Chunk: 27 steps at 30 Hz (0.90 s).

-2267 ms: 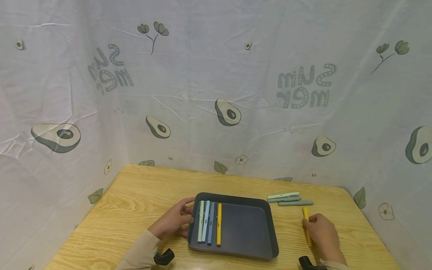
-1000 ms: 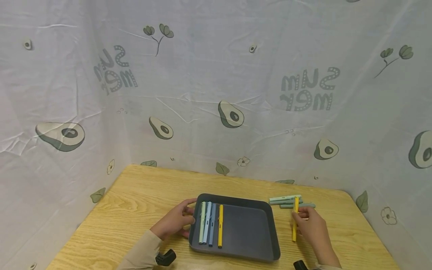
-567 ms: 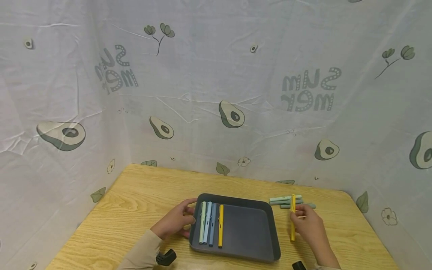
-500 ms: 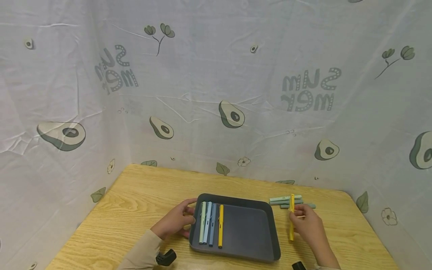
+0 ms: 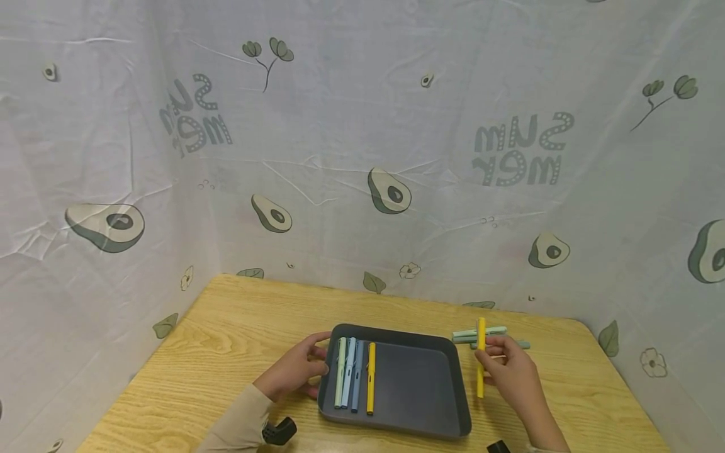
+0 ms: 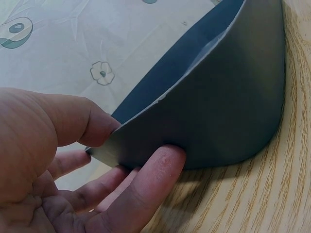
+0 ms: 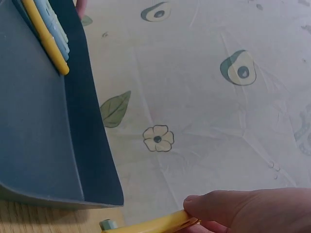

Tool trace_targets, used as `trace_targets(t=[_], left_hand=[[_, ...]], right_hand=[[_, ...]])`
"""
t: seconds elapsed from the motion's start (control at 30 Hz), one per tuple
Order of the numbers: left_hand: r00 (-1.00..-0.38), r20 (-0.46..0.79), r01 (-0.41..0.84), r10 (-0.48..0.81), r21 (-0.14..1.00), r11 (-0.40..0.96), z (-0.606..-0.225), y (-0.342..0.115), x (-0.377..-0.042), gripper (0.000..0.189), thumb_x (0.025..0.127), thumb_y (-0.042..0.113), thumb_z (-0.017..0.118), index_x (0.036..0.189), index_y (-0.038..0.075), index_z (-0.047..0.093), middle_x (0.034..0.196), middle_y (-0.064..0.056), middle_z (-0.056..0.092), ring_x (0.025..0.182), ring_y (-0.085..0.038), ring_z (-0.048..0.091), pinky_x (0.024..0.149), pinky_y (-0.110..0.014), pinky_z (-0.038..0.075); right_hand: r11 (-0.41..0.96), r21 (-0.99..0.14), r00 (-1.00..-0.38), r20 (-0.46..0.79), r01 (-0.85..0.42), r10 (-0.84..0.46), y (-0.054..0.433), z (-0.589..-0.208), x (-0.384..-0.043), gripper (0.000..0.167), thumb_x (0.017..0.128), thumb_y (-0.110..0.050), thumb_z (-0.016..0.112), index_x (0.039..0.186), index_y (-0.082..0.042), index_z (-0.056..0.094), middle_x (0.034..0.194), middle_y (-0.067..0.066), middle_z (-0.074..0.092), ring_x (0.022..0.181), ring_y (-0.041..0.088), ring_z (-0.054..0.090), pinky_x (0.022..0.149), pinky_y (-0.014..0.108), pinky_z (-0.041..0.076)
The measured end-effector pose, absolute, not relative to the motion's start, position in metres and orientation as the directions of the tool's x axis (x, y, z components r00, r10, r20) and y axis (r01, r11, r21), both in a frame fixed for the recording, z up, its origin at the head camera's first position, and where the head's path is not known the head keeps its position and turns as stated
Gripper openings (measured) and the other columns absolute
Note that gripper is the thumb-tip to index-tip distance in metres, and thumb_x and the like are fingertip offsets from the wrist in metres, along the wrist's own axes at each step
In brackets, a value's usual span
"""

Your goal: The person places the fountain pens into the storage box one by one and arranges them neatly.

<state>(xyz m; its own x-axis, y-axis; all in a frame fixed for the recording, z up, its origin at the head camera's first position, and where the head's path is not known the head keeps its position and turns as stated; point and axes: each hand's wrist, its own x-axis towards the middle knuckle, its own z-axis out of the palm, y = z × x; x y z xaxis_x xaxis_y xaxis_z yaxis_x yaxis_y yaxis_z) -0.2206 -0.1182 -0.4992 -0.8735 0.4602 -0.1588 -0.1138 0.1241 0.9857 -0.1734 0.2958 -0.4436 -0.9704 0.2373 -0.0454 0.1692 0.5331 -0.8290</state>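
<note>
My left hand (image 5: 294,372) holds the left end of a dark grey tray (image 5: 416,390). In the left wrist view, its fingers lie at the tray's rim and outer wall (image 6: 209,111). Inside the tray, side by side at the left, lie a pale green pen (image 5: 340,374), a light blue pen (image 5: 348,374), a darker blue pen (image 5: 357,377) and a yellow pen (image 5: 370,377). Just right of the tray, my right hand (image 5: 512,371) pinches a second yellow pen (image 5: 481,333) between thumb and fingers. The right wrist view shows only part of this pen.
Behind the right hand, a pale green pen (image 5: 497,329), a grey-green pen (image 5: 464,340) and a darker green pen (image 5: 523,345) lie on the wooden table (image 5: 266,308), partly covered by the held pen and hand. A patterned curtain (image 5: 317,126) hangs behind.
My right hand has brought the yellow pen leftward from the table's right side, toward the tray, past the green pens. The left hand and the tray stay in place.
</note>
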Motion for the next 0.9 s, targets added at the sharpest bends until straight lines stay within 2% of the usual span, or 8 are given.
trace_targets(t=[0.4, 0.7, 0.9], left_hand=[[-0.871, -0.161, -0.119, 0.463, 0.986, 0.12, -0.499, -0.119, -0.22, 0.074, 0.093, 0.0, 0.061, 0.161, 0.012, 0.034, 0.131, -0.025, 0.048, 0.103, -0.03, 0.064, 0.062, -0.047, 0.064], [-0.873, -0.16, -0.115, 0.46, 0.986, 0.124, -0.498, -0.119, -0.22, 0.074, 0.093, 0.0, 0.061, 0.161, 0.013, 0.034, 0.132, -0.025, 0.049, 0.103, -0.03, 0.064, 0.063, -0.048, 0.065], [-0.872, -0.156, -0.117, 0.464, 0.987, 0.112, -0.498, -0.119, -0.22, 0.075, 0.092, -0.001, 0.061, 0.161, 0.012, 0.033, 0.132, -0.025, 0.049, 0.104, -0.03, 0.064, 0.064, -0.048, 0.065]], right_hand=[[0.522, -0.844, -0.974, 0.001, 0.121, 0.228, 0.283, -0.44, -0.168, 0.042, 0.1, -0.013, 0.068, 0.135, 0.003, 0.052, 0.117, 0.021, 0.062, 0.096, 0.025, 0.069, 0.068, 0.033, 0.065], [0.52, -0.845, -0.976, -0.013, 0.127, 0.217, 0.273, -0.438, -0.167, 0.04, 0.1, -0.014, 0.069, 0.134, 0.0, 0.054, 0.123, 0.021, 0.061, 0.096, 0.024, 0.068, 0.068, 0.035, 0.065], [0.496, -0.859, -0.98, -0.032, 0.127, 0.197, 0.263, -0.433, -0.164, 0.047, 0.099, -0.012, 0.069, 0.141, -0.001, 0.05, 0.121, 0.019, 0.059, 0.095, 0.023, 0.067, 0.069, 0.037, 0.065]])
